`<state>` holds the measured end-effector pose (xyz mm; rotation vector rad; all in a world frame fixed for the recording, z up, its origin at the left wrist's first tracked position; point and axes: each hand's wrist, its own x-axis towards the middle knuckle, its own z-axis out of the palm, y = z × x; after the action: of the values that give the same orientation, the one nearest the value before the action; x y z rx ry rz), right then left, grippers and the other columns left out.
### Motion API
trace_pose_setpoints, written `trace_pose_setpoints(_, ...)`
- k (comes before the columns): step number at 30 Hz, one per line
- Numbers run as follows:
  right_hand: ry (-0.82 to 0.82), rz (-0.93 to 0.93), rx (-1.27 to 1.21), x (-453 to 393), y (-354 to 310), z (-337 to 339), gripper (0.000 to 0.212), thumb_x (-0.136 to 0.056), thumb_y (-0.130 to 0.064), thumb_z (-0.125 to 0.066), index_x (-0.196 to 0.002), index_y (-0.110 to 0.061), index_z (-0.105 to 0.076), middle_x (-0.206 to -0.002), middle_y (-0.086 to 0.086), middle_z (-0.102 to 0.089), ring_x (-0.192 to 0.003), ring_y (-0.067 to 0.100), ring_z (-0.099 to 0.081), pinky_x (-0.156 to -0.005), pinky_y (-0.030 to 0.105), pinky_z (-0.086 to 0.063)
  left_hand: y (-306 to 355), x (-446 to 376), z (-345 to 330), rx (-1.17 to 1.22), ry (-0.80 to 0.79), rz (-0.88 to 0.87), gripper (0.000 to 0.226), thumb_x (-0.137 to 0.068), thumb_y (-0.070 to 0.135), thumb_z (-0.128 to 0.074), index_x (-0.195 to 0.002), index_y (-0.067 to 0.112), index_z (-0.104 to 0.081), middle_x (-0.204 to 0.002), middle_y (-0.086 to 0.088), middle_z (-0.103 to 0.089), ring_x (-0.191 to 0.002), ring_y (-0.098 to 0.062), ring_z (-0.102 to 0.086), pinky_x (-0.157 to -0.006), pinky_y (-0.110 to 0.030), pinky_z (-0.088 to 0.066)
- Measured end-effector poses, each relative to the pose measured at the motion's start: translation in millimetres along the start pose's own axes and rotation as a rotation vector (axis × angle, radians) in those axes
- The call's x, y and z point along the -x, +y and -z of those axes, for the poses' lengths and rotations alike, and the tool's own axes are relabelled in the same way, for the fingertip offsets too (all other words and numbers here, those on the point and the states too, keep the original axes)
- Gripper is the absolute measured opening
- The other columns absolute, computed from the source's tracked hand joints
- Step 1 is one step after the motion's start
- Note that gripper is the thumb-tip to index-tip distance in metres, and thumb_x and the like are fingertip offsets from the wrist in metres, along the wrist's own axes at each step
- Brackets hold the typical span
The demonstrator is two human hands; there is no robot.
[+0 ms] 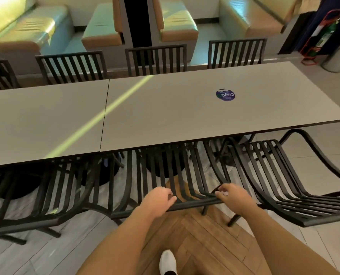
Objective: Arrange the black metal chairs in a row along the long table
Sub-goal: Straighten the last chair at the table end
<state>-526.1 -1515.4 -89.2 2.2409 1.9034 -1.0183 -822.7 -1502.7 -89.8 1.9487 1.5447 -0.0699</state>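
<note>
Head view: the middle chair [165,175] stood on the near side of the long table [165,108], its seat partly under the table's near edge. The left hand [159,200] gripped the chair's top rail at its left end, fingers curled over it. The right hand [231,196] held the same rail's right end, fingers bent around it. Neighbouring chairs [284,185] flanked it along that edge.

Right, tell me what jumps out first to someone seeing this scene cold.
Both hands draw the eye: the left hand and right hand grip the top rail of the middle chair, tucked at the near edge of the long grey table. Next comes the round blue sticker on the tabletop, right of centre, and the yellowish light streak running diagonally across it.
</note>
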Motion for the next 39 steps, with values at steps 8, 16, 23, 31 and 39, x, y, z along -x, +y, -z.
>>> trace_pose_setpoints(8,0.069,-0.080,-0.008,18,86,42,0.016,-0.100,-0.046,-0.056,-0.095,-0.034,-0.066,-0.081,-0.009,-0.066,-0.075,0.006,-0.062,-0.068,0.030,-0.054,101,-27,-8,-0.058,0.025,-0.072,0.030,-0.106,0.040,-0.048,-0.116,0.023,-0.070,-0.100,0.003,-0.072,-0.087,-0.013,-0.067,-0.086,-0.037,-0.058)
trace_pose_setpoints(16,-0.021,-0.021,0.031,27,215,94,0.020,-0.101,-0.045,-0.056,-0.094,-0.027,-0.064,-0.084,-0.006,-0.066,-0.079,0.011,-0.062,-0.079,0.038,-0.057,231,-40,-67,0.013,0.044,0.004,0.030,-0.107,0.040,-0.048,-0.117,0.022,-0.070,-0.103,0.000,-0.072,-0.090,-0.018,-0.067,-0.086,-0.041,-0.057)
trace_pose_setpoints(23,-0.096,-0.010,0.091,30,312,146,0.026,-0.104,-0.041,-0.054,-0.116,-0.020,-0.065,-0.107,0.002,-0.069,-0.100,0.020,-0.064,-0.095,0.042,-0.054,331,-56,-130,0.031,0.027,0.059,0.031,-0.106,0.041,-0.048,-0.114,0.020,-0.071,-0.101,0.000,-0.073,-0.091,-0.019,-0.068,-0.086,-0.041,-0.057)
trace_pose_setpoints(31,-0.056,-0.071,0.055,32,363,167,0.025,-0.103,-0.041,-0.056,-0.114,-0.020,-0.065,-0.097,-0.002,-0.068,-0.089,0.014,-0.063,-0.086,0.036,-0.057,379,-84,-150,0.037,-0.035,-0.036,0.026,-0.107,0.041,-0.048,-0.108,0.025,-0.068,-0.091,0.005,-0.068,-0.077,-0.010,-0.063,-0.073,-0.027,-0.052)
trace_pose_setpoints(39,-0.024,-0.109,0.017,34,401,171,0.027,-0.102,-0.044,-0.057,-0.117,-0.023,-0.066,-0.098,-0.007,-0.068,-0.089,0.009,-0.063,-0.085,0.031,-0.053,407,-112,-166,0.018,-0.087,-0.091,0.027,-0.107,0.038,-0.047,-0.113,0.023,-0.069,-0.092,0.004,-0.069,-0.075,-0.009,-0.063,-0.072,-0.027,-0.054)
